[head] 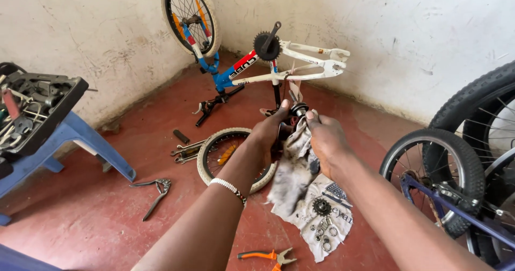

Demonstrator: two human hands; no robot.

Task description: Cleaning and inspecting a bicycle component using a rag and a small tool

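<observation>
My left hand and my right hand are raised together over the red floor. Between them they hold a small dark round metal part wrapped in a dirty grey rag that hangs down. Below them lies a small wheel with a cream tyre, flat on the floor. A printed cloth on the floor carries a small black sprocket and several washers and nuts. A beaded bracelet sits on my left wrist.
An upside-down blue, red and white child's bicycle stands by the wall corner. Wrenches, pliers and orange-handled pliers lie on the floor. A tool case rests on a blue stool at left. Black-tyred wheels stand at right.
</observation>
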